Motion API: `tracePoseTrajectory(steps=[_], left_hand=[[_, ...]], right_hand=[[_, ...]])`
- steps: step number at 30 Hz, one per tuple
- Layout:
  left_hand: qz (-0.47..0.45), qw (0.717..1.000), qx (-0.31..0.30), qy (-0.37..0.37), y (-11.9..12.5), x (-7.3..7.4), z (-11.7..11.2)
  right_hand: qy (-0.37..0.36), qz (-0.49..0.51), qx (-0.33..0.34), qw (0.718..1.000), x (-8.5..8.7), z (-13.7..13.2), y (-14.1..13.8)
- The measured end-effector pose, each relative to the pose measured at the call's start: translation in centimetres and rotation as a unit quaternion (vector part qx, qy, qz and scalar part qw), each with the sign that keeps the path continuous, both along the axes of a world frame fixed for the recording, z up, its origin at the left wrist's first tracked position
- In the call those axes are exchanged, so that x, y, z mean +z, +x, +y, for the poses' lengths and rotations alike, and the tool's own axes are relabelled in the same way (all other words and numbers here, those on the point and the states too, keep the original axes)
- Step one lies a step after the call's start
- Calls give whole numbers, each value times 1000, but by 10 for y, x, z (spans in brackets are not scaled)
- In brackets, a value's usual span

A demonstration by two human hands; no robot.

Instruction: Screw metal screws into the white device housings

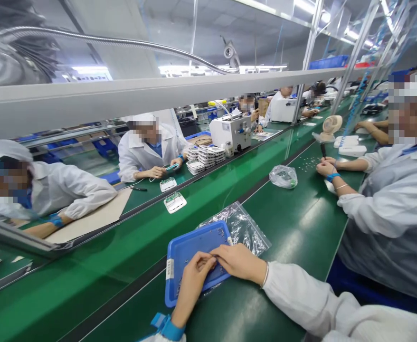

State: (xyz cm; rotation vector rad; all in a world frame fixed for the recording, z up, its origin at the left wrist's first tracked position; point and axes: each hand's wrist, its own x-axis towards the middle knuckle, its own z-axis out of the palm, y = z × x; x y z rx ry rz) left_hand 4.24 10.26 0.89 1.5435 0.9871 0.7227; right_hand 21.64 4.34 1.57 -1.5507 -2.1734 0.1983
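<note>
Both hands meet over a shallow blue tray (201,240) that has small dark parts scattered in it. My left hand (195,274), with a blue strap at its wrist, has its thumb and fingers pinched together. Fingertip to fingertip with it is my right hand (239,261), reaching in from the right side, its fingers also closed. Whatever lies between the fingertips is too small and hidden to name. Under the far side of the tray a clear zip bag (247,228) lies on the green bench (251,304).
A crumpled clear bag (283,176) and small white pieces (306,164) lie farther up the bench. At right a co-worker (390,190) sits close. White housings with green boards (175,203) rest on the belt (137,237). Across it are more people and a white machine (232,134).
</note>
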Motion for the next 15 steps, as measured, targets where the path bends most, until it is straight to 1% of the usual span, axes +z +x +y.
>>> tracePoseTrajectory(steps=[5,8,13,15], left_hand=[[26,1000,-3,1,-3,-4,6],[45,999,-7,4,-3,-4,9],[60,998,-20,-24,-1,0,11],[61,997,-30,-32,-1,-2,12]], right_hand=[[-5,-40,12,999,3,1,1],[-10,-67,2,998,2,2,1],[0,-100,-22,995,3,1,-1],[3,-108,-26,994,3,2,-1]])
